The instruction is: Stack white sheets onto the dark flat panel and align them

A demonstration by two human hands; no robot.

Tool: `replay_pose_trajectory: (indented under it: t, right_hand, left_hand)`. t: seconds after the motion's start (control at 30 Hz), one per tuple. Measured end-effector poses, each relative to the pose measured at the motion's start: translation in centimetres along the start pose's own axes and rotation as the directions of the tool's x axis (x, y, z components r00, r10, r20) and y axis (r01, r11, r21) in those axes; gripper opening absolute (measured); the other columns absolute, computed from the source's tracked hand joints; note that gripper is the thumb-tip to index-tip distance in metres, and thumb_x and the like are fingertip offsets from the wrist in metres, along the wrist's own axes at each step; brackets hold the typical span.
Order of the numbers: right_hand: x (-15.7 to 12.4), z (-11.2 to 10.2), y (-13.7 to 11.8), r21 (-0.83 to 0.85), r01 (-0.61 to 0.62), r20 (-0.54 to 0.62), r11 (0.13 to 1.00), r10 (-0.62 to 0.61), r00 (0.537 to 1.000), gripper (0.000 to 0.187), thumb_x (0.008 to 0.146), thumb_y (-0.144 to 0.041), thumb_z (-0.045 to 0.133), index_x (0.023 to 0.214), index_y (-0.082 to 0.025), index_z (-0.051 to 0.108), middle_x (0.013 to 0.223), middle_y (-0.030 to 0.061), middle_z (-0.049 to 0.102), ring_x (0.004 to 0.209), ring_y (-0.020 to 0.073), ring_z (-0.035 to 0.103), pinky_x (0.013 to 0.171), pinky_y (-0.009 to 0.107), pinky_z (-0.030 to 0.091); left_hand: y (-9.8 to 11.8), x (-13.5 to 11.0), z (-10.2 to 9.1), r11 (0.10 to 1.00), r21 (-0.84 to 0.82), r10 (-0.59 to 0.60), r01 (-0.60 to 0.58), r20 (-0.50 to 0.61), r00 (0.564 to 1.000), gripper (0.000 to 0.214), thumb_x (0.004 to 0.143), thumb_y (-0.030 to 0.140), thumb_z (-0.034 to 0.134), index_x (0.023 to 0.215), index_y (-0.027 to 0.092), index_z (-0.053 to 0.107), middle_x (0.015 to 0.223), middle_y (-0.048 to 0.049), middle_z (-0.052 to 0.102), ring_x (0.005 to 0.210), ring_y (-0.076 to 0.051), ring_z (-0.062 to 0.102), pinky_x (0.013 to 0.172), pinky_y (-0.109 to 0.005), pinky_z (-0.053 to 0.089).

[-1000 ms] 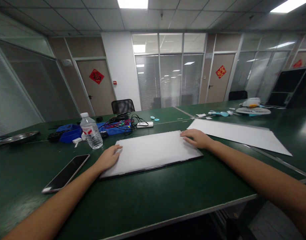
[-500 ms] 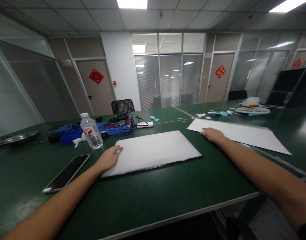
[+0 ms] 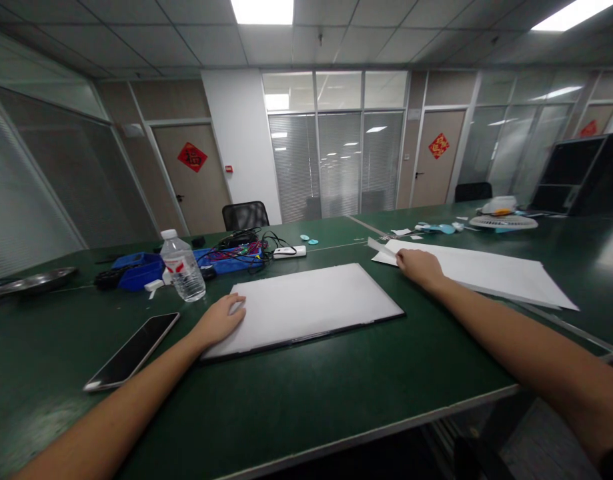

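A flat white panel [image 3: 309,303] with a thin dark edge lies on the green table [image 3: 296,400] in front of me. My left hand [image 3: 220,320] rests on its near left corner, fingers curled loosely over the edge. My right hand [image 3: 419,265] is further right, on the near left corner of a large white sheet [image 3: 491,270]. Its fingers pinch that corner, and the corner is lifted a little off the table.
A phone [image 3: 132,351] lies face up at the left. Behind it stand a water bottle [image 3: 183,265], blue trays [image 3: 139,269] with tangled cables and a white power strip [image 3: 289,251]. A dark monitor [image 3: 573,175] and small blue parts [image 3: 439,228] sit at the far right.
My right hand left the far right corner of the white panel, moved right to the large sheet and pinched up its corner. My left hand stayed where it was.
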State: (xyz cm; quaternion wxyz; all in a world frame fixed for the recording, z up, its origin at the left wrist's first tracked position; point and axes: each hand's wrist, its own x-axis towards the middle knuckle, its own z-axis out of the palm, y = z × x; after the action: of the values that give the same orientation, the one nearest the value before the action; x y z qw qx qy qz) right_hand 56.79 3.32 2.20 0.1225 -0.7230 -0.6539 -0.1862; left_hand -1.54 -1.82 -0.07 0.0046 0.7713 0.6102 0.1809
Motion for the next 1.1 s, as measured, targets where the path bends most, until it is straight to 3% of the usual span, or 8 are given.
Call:
replay_pose_trajectory:
  t: [0.23, 0.37, 0.47, 0.6, 0.77, 0.87, 1.0, 1.1]
  right_hand:
    - [-2.9, -2.9, -5.3, 0.12, 0.4, -0.21, 0.909, -0.371, 0.905, 0.04, 0.102, -0.044, 0.039, 0.106, -0.02, 0.07, 0.093, 0.0097, 0.076, 0.08, 0.0236, 0.069, 0.07, 0.031, 0.042]
    - [-4.8, -3.8, -8.2, 0.251, 0.727, -0.168, 0.639, -0.71, 0.683, 0.035, 0.1, -0.041, 0.045, 0.097, -0.022, 0.073, 0.084, 0.0064, 0.076, 0.076, 0.0205, 0.069, 0.071, 0.031, 0.044]
    - [-5.8, -4.4, -9.5, 0.379, 0.794, -0.207, 0.475, -0.793, 0.573, 0.035, 0.1, -0.046, 0.049, 0.1, -0.023, 0.075, 0.089, 0.0063, 0.077, 0.077, 0.0188, 0.07, 0.072, 0.03, 0.048]
    - [-5.7, -4.4, -9.5, 0.476, 0.736, -0.251, 0.481, -0.728, 0.638, 0.041, 0.1, -0.05, 0.05, 0.121, -0.022, 0.071, 0.109, 0.0073, 0.077, 0.09, 0.0187, 0.072, 0.078, 0.029, 0.052]
    - [-3.9, -3.0, -7.2, 0.233, 0.488, -0.207, 0.841, -0.447, 0.87, 0.038, 0.1, -0.043, 0.045, 0.108, -0.022, 0.076, 0.106, 0.008, 0.078, 0.095, 0.0246, 0.072, 0.081, 0.035, 0.05]
    - [-3.1, -2.2, -6.0, 0.112, 0.275, -0.121, 0.955, -0.261, 0.958, 0.038, 0.098, -0.042, 0.045, 0.1, -0.023, 0.078, 0.096, 0.0084, 0.079, 0.087, 0.0262, 0.071, 0.073, 0.034, 0.048]
    - [-3.2, -2.1, -6.1, 0.129, 0.28, -0.062, 0.951, -0.274, 0.96, 0.038, 0.097, -0.043, 0.046, 0.105, -0.025, 0.079, 0.091, 0.0077, 0.079, 0.081, 0.0257, 0.071, 0.07, 0.033, 0.047]
    - [-4.0, -2.5, -7.3, 0.203, 0.471, -0.075, 0.858, -0.466, 0.881, 0.039, 0.099, -0.042, 0.046, 0.107, -0.024, 0.079, 0.096, 0.0073, 0.079, 0.084, 0.0241, 0.071, 0.075, 0.033, 0.048]
  left_hand:
    - [0.1, -0.2, 0.0, 1.0, 0.005, 0.005, -0.005, -0.01, 1.0, 0.061, 0.088, 0.049, 0.044, 0.133, 0.014, 0.065, 0.148, -0.0151, 0.06, 0.136, -0.03, 0.057, 0.119, -0.042, 0.038]
    - [0.1, -0.1, 0.0, 1.0, 0.013, 0.012, -0.012, -0.004, 1.0, 0.064, 0.088, 0.049, 0.042, 0.134, 0.011, 0.065, 0.148, -0.0173, 0.059, 0.137, -0.031, 0.056, 0.119, -0.043, 0.038]
    - [0.1, -0.1, 0.1, 1.0, 0.007, 0.012, -0.012, -0.013, 1.0, 0.062, 0.087, 0.048, 0.044, 0.133, 0.012, 0.066, 0.146, -0.0161, 0.06, 0.135, -0.031, 0.057, 0.119, -0.043, 0.039]
    - [0.1, -0.1, 0.1, 1.0, 0.012, 0.02, -0.02, -0.008, 1.0, 0.063, 0.088, 0.049, 0.042, 0.133, 0.012, 0.066, 0.147, -0.0162, 0.06, 0.135, -0.031, 0.057, 0.118, -0.043, 0.039]
    - [0.4, -0.1, -0.1, 0.999, 0.031, 0.013, -0.013, 0.019, 1.0, 0.066, 0.089, 0.049, 0.04, 0.136, 0.01, 0.064, 0.15, -0.0178, 0.057, 0.138, -0.032, 0.054, 0.12, -0.043, 0.037]
    - [0.4, -0.1, -0.1, 0.999, 0.032, 0.012, -0.013, 0.022, 1.0, 0.065, 0.089, 0.049, 0.041, 0.136, 0.01, 0.063, 0.149, -0.0182, 0.057, 0.139, -0.032, 0.053, 0.12, -0.044, 0.037]
    - [0.2, -0.1, 0.0, 1.0, 0.013, 0.013, -0.013, 0.005, 1.0, 0.063, 0.088, 0.049, 0.043, 0.134, 0.012, 0.065, 0.148, -0.0165, 0.059, 0.137, -0.031, 0.055, 0.119, -0.043, 0.038]
    - [0.1, -0.1, 0.1, 1.0, 0.005, 0.013, -0.013, -0.009, 1.0, 0.062, 0.088, 0.049, 0.045, 0.133, 0.013, 0.066, 0.147, -0.0157, 0.06, 0.136, -0.031, 0.057, 0.119, -0.043, 0.039]
